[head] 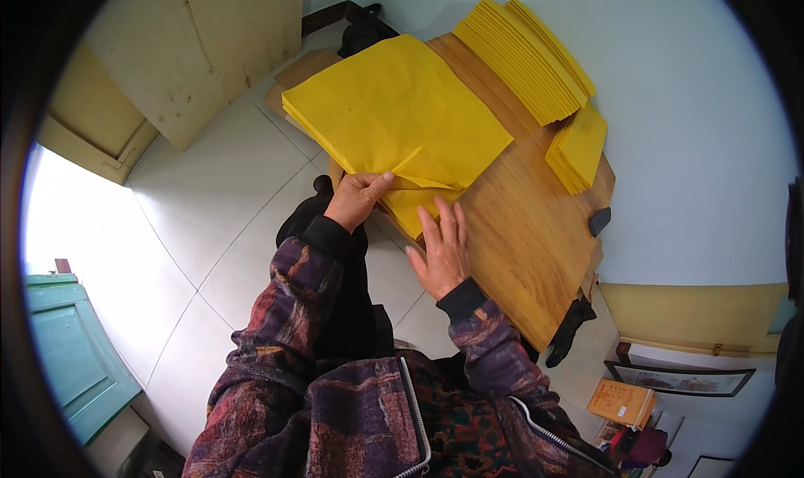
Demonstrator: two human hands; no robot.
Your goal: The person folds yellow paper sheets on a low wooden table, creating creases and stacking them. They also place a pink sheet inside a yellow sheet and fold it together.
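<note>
A broad stack of yellow paper sheets (402, 101) lies on the wooden tabletop (521, 227) before me and reaches over its left edge. My left hand (358, 195) pinches the near edge of the top sheet, thumb above and fingers underneath. This edge is turned up into a creased fold (421, 175), and more yellow paper shows beneath it. With its fingers apart, my right hand (443, 249) is at the stack's near corner (411, 224). Its fingertips lie over or against the paper beside the fold; whether they press on it I cannot tell.
Folded yellow bundles (518, 63) stand in rows along the wall, and a smaller yellow pile (578, 148) is beside them. A dark block (599, 222) sits at the table's right edge. Tan wooden panels (207, 45) rise at the left. An orange box (622, 404) is at lower right.
</note>
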